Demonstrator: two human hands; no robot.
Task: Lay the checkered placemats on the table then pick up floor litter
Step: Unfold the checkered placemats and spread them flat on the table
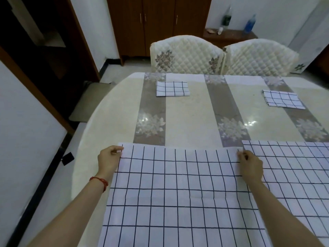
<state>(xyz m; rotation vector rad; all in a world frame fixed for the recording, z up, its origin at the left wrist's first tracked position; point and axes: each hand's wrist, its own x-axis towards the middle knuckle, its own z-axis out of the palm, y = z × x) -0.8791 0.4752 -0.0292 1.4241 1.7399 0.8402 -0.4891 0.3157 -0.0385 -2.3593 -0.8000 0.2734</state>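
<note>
A white placemat with a dark grid (178, 189) lies spread flat on the near side of the table (188, 113). My left hand (108, 160) pinches its far left corner, and my right hand (251, 165) pinches its far right corner. A second unfolded checkered placemat (299, 175) lies just to the right, its edge under my right forearm. Two folded checkered placemats rest on the far side, one at centre left (172, 88), one at the right (283, 99). A small dark scrap (67, 158) lies on the floor to the left.
Two quilted white chairs (185, 54) (261, 57) stand behind the table. A wooden cabinet (158, 24) and a side table with two bottles (229, 34) line the back wall. A floor mat (89, 102) lies by the dark doorway at left.
</note>
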